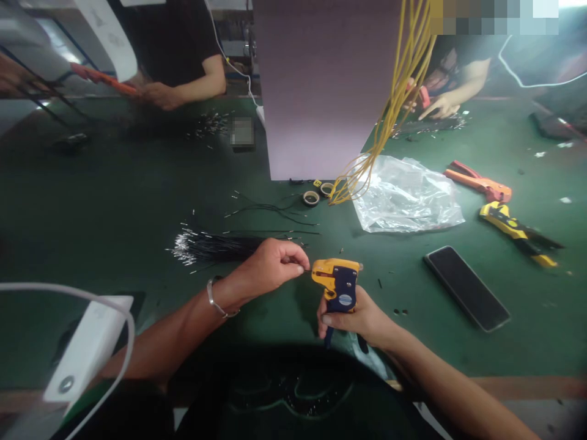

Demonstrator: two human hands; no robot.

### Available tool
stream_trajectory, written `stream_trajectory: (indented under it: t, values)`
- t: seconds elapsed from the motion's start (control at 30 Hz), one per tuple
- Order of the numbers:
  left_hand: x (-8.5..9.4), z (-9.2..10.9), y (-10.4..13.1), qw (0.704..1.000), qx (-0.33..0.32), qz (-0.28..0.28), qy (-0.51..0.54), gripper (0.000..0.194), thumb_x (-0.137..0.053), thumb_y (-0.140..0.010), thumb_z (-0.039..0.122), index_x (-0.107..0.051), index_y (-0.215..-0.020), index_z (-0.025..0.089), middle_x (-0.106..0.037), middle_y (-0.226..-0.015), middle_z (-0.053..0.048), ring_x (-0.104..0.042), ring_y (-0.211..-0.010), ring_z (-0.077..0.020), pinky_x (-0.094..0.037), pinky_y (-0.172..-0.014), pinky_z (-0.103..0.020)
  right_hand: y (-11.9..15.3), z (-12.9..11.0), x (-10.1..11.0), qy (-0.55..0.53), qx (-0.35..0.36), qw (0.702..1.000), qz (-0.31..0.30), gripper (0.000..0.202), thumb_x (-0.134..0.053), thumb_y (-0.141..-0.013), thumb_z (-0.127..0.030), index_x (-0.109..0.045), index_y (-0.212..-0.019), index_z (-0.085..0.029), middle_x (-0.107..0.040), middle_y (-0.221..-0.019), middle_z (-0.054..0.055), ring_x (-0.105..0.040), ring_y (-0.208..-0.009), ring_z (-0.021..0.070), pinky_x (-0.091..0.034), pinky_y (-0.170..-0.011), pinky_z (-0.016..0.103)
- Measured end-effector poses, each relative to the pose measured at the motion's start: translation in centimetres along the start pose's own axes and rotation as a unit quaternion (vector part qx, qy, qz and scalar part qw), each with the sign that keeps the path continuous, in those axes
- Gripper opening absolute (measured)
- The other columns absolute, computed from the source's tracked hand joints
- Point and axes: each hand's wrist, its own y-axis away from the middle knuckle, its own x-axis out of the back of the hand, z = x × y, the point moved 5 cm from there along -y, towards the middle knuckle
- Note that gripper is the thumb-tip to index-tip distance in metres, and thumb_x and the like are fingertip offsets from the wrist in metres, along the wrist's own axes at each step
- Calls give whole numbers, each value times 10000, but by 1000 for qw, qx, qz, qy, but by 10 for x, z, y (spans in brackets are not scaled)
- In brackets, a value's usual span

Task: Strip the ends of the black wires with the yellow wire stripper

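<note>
My right hand (351,315) is wrapped round the grip of a yellow and dark-blue wire stripper (345,284), its jaws facing left. Thumb and fingertips of my left hand (279,266) pinch a thin black wire (307,269), whose end meets the stripper's jaw opening; how deep it sits inside I cannot tell. Under and behind my left hand lies a bundle of black wires (224,245), bright metal tips toward the left. A few loose black wires (270,209) are spread just beyond it.
A tall pale panel (330,91) stands at the back, with yellow wires (380,131) hanging beside it. Around lie two tape rolls (310,198), a plastic bag (408,195), orange pliers (479,183), yellow-black pliers (516,231), a phone (468,288) and a white box (89,348). Two co-workers sit opposite.
</note>
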Motion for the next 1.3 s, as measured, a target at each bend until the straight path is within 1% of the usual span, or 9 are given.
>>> stream_trajectory:
  t: [0.33, 0.67, 0.9, 1.3]
  values:
    - [1, 3, 1, 1000, -15, 1, -4, 164, -553, -704, 74, -694, -738, 151, -674, -718, -7, -585, -661, -111, -488, -659, -242, 0, 0, -1, 17, -6, 1000, 1, 167, -753, -741, -293, -633, -756, -177, -708, -611, 35, -653, -584, 186, -517, -620, 329]
    - [0, 1, 0, 1000, -17, -2, 3, 166, -547, -693, 78, -693, -731, 146, -674, -718, -10, -586, -661, -109, -485, -667, -243, 0, 1, -2, 14, -17, 1000, 12, 180, -762, -734, -295, -630, -742, -173, -705, -586, 30, -654, -558, 180, -515, -602, 319]
    - [0, 0, -1, 1000, -19, -1, -4, 162, -553, -694, 85, -697, -732, 148, -682, -731, -10, -596, -670, -114, -489, -672, -243, 1, 2, -1, 26, -11, 1000, 14, 202, -758, -751, -329, -627, -748, -175, -707, -584, 28, -652, -555, 179, -525, -596, 326]
    - [0, -1, -2, 1000, -20, -9, -2, 166, -557, -694, 76, -700, -736, 148, -672, -721, -8, -578, -655, -107, -477, -661, -240, 2, 4, -4, 8, -31, 999, 34, 243, -769, -737, -339, -579, -732, -187, -680, -530, 7, -642, -493, 167, -504, -554, 304]
